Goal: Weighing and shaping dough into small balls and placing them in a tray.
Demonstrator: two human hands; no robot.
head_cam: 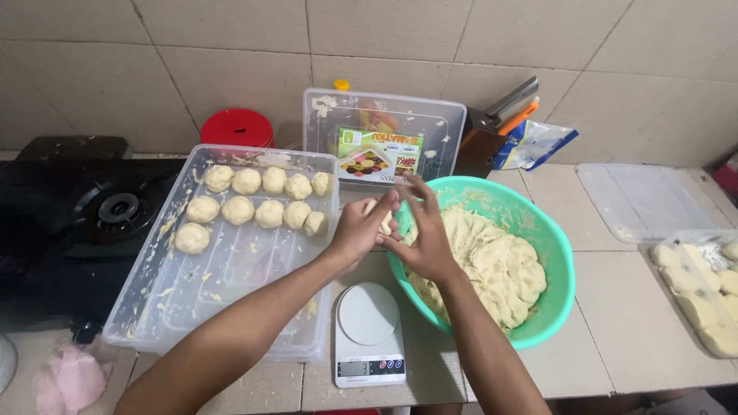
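A small lump of dough [382, 219] is held between the left hand [360, 230] and the right hand [425, 238], with fingers curled around it, just above the rim of the green bowl [557, 300]. More dough is piled in the bowl. Round dough balls [254, 204] are lined up in the clear tray [192, 307]. A white scale [369, 334] is set on the surface below the hands.

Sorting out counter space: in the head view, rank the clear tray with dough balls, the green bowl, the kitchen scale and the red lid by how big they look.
1. Clear tray
2. Green bowl
3. Kitchen scale
4. Red lid, partly hidden and farther back, so unsure.
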